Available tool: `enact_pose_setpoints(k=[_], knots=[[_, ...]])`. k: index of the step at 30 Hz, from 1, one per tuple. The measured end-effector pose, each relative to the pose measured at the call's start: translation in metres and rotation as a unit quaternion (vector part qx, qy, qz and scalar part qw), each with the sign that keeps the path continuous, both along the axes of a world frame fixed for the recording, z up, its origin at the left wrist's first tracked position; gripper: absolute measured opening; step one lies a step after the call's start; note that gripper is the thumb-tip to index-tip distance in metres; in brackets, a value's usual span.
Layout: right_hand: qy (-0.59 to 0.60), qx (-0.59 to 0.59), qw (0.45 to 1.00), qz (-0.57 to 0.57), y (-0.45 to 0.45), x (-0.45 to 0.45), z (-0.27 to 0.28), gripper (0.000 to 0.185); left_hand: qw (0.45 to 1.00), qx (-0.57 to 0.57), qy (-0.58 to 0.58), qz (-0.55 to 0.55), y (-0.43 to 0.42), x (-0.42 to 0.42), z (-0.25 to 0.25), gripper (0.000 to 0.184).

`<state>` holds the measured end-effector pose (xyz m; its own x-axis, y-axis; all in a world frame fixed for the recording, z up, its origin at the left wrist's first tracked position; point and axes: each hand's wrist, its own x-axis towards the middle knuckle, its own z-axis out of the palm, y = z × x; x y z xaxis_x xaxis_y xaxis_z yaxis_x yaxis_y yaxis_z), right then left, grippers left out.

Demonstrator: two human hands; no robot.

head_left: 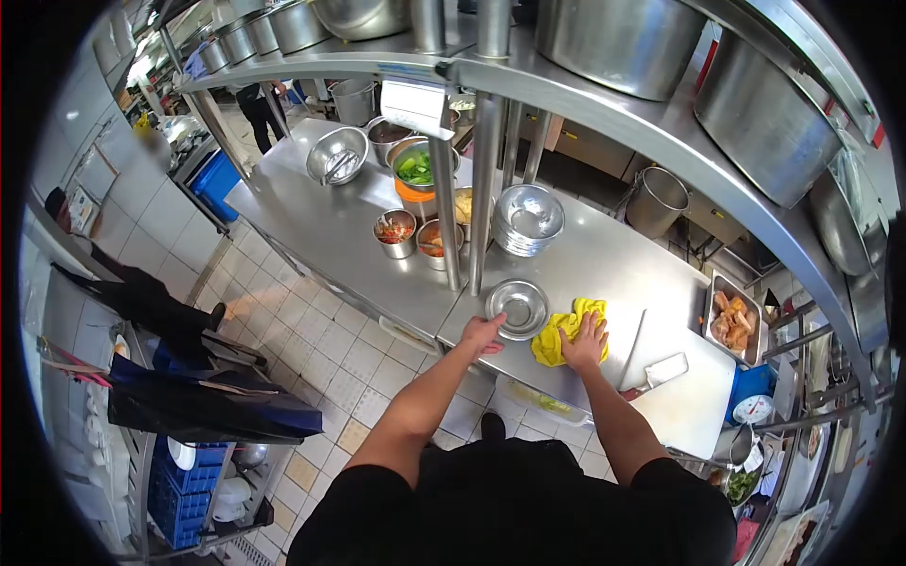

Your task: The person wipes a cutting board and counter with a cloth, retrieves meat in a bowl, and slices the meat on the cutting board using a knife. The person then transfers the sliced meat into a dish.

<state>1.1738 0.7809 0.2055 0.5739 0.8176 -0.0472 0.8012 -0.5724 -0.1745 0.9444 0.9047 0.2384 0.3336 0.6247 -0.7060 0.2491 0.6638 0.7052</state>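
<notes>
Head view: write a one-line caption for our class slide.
Left hand at a metal bowl, right hand on a yellow cloth, at a steel counter.

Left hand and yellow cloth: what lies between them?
In the head view, a round metal bowl sits between left hand and cloth, on the steel counter.

Worktop (604,247): smooth metal, soft sheen. Small bowl (518,309): shiny metal. Stacked bowls (528,220): glossy metal. Rag (570,332): creased matt cloth. Cutting board (696,401): pale, smooth, plastic-looking. Large pots (618,47): metal, dull sheen. Crates (179,505): blue plastic. Floor tiles (326,354): smooth, faint gloss.
</notes>
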Motion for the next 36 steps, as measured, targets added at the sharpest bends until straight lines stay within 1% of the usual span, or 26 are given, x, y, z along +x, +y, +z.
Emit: enact_pose_setpoints(k=[1,2,4,5,7,9,11,12,13,14,15,16,17,18,19,20,21,22,24,26,28,29,31,34,36], knots=[[0.001,-0.006,1.0,0.016,0.005,0.003,0.002,0.088,0.998,-0.006,0.01,0.054,-0.001,0.011,0.005,0.047],[0.007,-0.006,1.0,0.018,0.009,0.003,0.011,0.088,0.998,-0.005,0.016,0.056,0.001,0.015,-0.002,0.047],[-0.02,-0.038,0.998,0.048,0.017,0.001,0.025,0.088,0.994,0.033,-0.019,0.103,-0.002,0.018,-0.009,0.03],[-0.012,-0.041,0.998,0.048,0.022,0.004,0.02,0.088,0.994,0.031,-0.011,0.102,-0.008,0.015,-0.008,0.03],[-0.012,0.0,0.997,0.072,0.037,0.01,0.009,0.089,0.988,0.064,-0.008,0.143,-0.022,0.004,-0.004,0.02],[0.002,0.009,0.997,0.081,0.057,0.009,0.008,0.09,0.989,0.077,0.018,0.126,-0.037,-0.026,-0.031,0.016],[0.02,0.022,0.995,0.098,0.08,0.001,0.015,0.093,0.99,0.085,-0.004,0.111,-0.066,-0.066,-0.037,0.015],[0.024,0.021,0.994,0.101,0.091,-0.006,0.02,0.093,0.989,0.073,-0.014,0.128,-0.084,-0.083,-0.024,0.014],[0.027,0.011,0.991,0.133,0.103,-0.014,0.026,0.094,0.987,0.061,-0.024,0.147,-0.102,-0.099,-0.014,0.013],[0.03,0.002,0.985,0.167,0.114,-0.022,0.029,0.095,0.987,0.057,-0.017,0.153,-0.12,-0.122,-0.034,0.012],[0.023,0.004,0.98,0.199,0.125,-0.031,0.026,0.091,0.986,0.052,-0.008,0.159,-0.137,-0.143,-0.053,0.012],[0.029,0.004,0.978,0.206,0.133,-0.04,0.023,0.091,0.98,0.04,-0.017,0.196,-0.155,-0.152,-0.041,0.011],[0.031,0.002,0.969,0.244,0.14,-0.051,0.02,0.086,0.979,0.037,0.001,0.202,-0.171,-0.166,-0.037,0.012],[0.03,0.002,0.959,0.283,0.147,-0.062,0.019,0.08,0.973,0.023,-0.003,0.229,-0.186,-0.174,-0.024,0.013],[0.034,0.006,0.956,0.29,0.154,-0.068,0.019,0.08,0.965,0.005,-0.014,0.261,-0.199,-0.181,-0.018,0.013],[0.053,0.002,0.943,0.329,0.159,-0.071,0.017,0.073,0.969,0.0,-0.027,0.247,-0.208,-0.192,-0.007,0.013],[0.072,-0.002,0.927,0.368,0.166,-0.076,0.016,0.066,0.962,-0.005,-0.037,0.271,-0.219,-0.202,-0.01,0.012],[0.075,0.001,0.923,0.377,0.177,-0.079,0.015,0.066,0.954,-0.012,-0.048,0.296,-0.226,-0.208,-0.012,0.011],[0.056,0.006,0.934,0.352,0.203,-0.082,0.011,0.057,0.951,-0.012,-0.043,0.307,-0.23,-0.214,0.003,0.01],[0.061,0.005,0.934,0.353,0.224,-0.084,0.01,0.054,0.948,-0.018,-0.041,0.315,-0.233,-0.219,0.011,0.009],[0.062,0.005,0.936,0.347,0.237,-0.081,0.003,0.052,0.953,0.005,-0.038,0.301,-0.232,-0.225,0.013,0.008],[0.086,0.013,0.925,0.37,0.241,-0.076,-0.004,0.05,0.956,0.006,-0.025,0.294,-0.23,-0.229,0.013,0.008],[0.109,0.032,0.904,0.411,0.233,-0.075,0.004,0.046,0.956,0.01,-0.04,0.29,-0.226,-0.239,0.009,0.008],[0.078,0.042,0.901,0.424,0.21,-0.067,-0.013,0.041,0.957,0.022,-0.053,0.283,-0.218,-0.249,0.009,0.009],[0.068,0.05,0.918,0.388,0.175,-0.075,-0.01,0.038,0.959,0.04,-0.048,0.275,-0.214,-0.262,-0.002,0.01]])
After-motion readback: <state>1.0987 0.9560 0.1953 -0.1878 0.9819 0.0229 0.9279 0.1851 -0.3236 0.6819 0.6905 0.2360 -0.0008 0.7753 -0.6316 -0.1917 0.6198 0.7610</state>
